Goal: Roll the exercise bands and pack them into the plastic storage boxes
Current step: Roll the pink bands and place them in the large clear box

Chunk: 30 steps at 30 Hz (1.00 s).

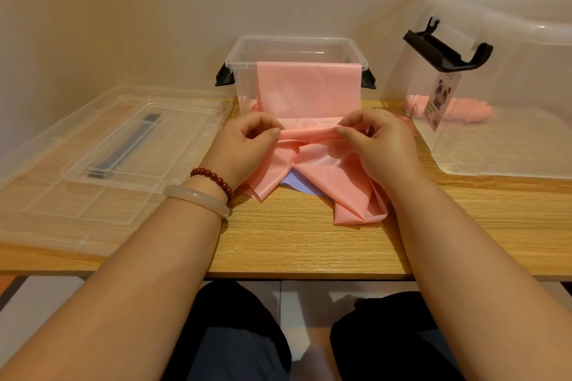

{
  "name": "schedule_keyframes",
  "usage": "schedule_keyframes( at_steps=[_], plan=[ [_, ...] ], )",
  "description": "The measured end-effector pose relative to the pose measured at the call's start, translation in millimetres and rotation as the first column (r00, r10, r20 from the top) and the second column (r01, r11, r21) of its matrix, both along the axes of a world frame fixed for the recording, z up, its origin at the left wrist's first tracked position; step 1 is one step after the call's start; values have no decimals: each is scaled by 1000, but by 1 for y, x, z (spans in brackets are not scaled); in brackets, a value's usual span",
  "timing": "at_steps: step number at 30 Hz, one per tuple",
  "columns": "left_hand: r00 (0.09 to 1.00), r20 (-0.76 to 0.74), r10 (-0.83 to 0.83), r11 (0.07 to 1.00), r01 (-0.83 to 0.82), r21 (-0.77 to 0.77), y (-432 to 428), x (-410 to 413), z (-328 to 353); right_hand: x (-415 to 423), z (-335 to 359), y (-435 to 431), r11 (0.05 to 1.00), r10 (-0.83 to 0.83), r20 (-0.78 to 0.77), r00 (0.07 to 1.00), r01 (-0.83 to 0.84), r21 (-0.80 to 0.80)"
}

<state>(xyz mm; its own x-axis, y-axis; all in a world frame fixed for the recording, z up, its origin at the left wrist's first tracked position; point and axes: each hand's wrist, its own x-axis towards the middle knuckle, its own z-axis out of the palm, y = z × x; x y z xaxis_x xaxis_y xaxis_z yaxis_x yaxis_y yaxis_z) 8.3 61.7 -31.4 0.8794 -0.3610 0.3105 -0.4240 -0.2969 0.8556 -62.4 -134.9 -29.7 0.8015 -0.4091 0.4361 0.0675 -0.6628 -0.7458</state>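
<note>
Hands: I see the left hand (247,141) and right hand (379,144) each pinching the pink band (309,86) at mid frame.
Band: it hangs over the front rim of the clear box (295,40).
Room: wood table (294,241) shows between band and near edge, lower middle.

- My left hand (251,138) and right hand (376,139) pinch a rolled fold of the pink band (309,134).
- The band hangs over the open clear box (295,49) on the wooden table (294,241).
- A lid (102,158) lies left.
</note>
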Motion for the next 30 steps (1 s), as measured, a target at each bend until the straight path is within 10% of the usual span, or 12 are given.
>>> schedule_keyframes(
  at_steps=[30],
  plan=[
    [1000, 14, 7, 1000, -7, 9, 1, 3, 0, 0, 0, 0, 1000, 5, -11, 1000, -6, -15]
  ],
)
